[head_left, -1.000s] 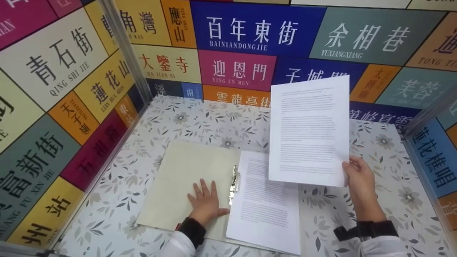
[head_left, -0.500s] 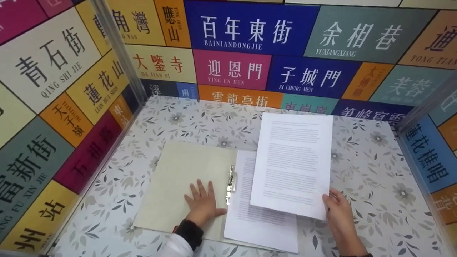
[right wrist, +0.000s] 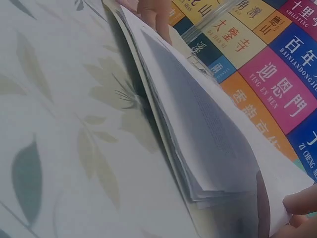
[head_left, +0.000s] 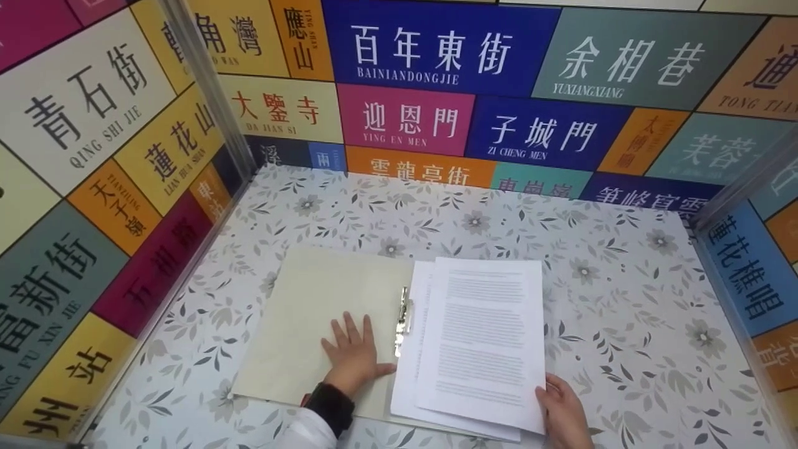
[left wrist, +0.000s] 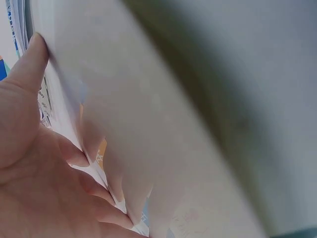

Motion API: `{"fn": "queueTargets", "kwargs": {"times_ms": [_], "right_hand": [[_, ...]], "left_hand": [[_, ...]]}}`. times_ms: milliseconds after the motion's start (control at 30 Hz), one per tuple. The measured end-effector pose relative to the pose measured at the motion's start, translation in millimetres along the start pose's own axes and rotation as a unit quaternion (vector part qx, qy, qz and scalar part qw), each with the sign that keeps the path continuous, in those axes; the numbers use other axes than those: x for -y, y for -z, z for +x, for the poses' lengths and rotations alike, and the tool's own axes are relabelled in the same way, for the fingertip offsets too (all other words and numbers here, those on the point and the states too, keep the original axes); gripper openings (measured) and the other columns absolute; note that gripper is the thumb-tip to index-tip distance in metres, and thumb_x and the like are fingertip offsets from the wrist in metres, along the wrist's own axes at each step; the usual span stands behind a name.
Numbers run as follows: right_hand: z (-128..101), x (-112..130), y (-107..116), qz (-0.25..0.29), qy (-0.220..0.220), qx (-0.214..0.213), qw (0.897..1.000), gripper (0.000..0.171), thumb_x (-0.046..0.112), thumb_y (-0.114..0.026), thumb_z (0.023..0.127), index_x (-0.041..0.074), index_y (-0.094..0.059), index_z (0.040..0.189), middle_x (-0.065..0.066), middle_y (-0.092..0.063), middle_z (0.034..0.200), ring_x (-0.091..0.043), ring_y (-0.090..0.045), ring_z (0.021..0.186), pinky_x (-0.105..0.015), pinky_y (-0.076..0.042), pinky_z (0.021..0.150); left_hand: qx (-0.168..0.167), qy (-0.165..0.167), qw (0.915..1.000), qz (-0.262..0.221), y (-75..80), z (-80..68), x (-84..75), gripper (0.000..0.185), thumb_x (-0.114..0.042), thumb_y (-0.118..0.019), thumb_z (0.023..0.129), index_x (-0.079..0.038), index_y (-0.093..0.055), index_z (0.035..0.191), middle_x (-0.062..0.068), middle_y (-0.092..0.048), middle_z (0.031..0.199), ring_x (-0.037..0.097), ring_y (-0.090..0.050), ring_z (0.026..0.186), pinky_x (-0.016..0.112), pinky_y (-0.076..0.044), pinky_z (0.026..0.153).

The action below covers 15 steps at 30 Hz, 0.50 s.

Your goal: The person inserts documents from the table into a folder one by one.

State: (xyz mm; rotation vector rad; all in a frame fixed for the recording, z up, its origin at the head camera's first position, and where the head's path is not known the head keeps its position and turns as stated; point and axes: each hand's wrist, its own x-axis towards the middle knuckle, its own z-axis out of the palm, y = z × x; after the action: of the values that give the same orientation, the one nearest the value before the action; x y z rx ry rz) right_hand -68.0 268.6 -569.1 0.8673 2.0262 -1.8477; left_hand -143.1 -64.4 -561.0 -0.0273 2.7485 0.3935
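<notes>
A cream folder lies open on the flower-patterned table. My left hand rests flat on its left cover, fingers spread, beside the metal clip. On the right half lies a stack of printed sheets. The top sheet sits slightly askew on the stack, and my right hand holds its near right corner. In the left wrist view my left hand presses against the cream folder. In the right wrist view the stack's edges fan out, with a fingertip on top.
The table has a leaf-and-flower cloth and is boxed in by walls of coloured street-sign panels on the left, back and right. Metal corner posts stand at the back corners.
My right hand has brought the raised sheet down and toward me until it lies on the stack. My left hand has stayed flat on the folder.
</notes>
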Motion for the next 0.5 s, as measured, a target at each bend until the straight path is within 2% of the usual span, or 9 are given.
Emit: {"fn": "queueTargets", "kwargs": {"times_ms": [133,233,333,433,500], "right_hand": [[-3,-6,-11,-0.026,0.017,-0.005,1.0,0.058,0.008,-0.042,0.1,-0.011,-0.016,0.148,-0.038,-0.025,0.148,-0.047,-0.03,0.138,-0.04,-0.046,0.102],[-5,-8,-18,-0.039,0.019,-0.006,0.999,0.056,0.007,-0.042,0.099,-0.011,-0.019,0.147,-0.038,-0.028,0.147,-0.048,-0.033,0.137,-0.043,-0.045,0.104],[-6,-8,-23,-0.049,0.019,-0.001,0.999,0.055,0.007,-0.043,0.099,-0.011,-0.021,0.146,-0.038,-0.03,0.146,-0.047,-0.034,0.136,-0.05,-0.039,0.108],[-7,-7,-27,-0.061,0.018,0.001,0.998,0.054,0.007,-0.044,0.099,-0.011,-0.022,0.146,-0.038,-0.032,0.145,-0.047,-0.036,0.135,-0.051,-0.038,0.109],[-7,-6,-28,-0.067,0.024,0.003,0.997,0.053,0.007,-0.044,0.099,-0.011,-0.024,0.145,-0.038,-0.033,0.144,-0.046,-0.038,0.133,-0.048,-0.041,0.107]], "left_hand": [[0.007,0.005,0.9999,0.006,1.3,-0.6,0.4,0.117,-0.064,-0.073,0.068,-0.007,-0.019,0.154,0.032,-0.003,0.157,0.054,-0.002,0.144,0.072,-0.01,0.111],[0.006,0.004,1.0,0.004,1.7,-0.9,0.5,0.117,-0.064,-0.074,0.068,-0.007,-0.019,0.155,0.032,-0.002,0.157,0.054,-0.002,0.143,0.072,-0.009,0.111],[0.002,0.001,1.0,0.002,1.1,-0.5,0.6,0.117,-0.064,-0.074,0.068,-0.007,-0.019,0.154,0.032,-0.003,0.157,0.054,-0.002,0.143,0.073,-0.009,0.11],[0.0,-0.001,1.0,0.001,1.2,-0.6,0.4,0.117,-0.064,-0.074,0.068,-0.006,-0.019,0.154,0.032,-0.003,0.157,0.054,-0.002,0.143,0.073,-0.009,0.11],[0.0,0.0,1.0,0.0,1.4,-0.6,0.3,0.117,-0.064,-0.073,0.068,-0.007,-0.019,0.154,0.032,-0.002,0.157,0.054,-0.001,0.143,0.073,-0.008,0.11]]}}
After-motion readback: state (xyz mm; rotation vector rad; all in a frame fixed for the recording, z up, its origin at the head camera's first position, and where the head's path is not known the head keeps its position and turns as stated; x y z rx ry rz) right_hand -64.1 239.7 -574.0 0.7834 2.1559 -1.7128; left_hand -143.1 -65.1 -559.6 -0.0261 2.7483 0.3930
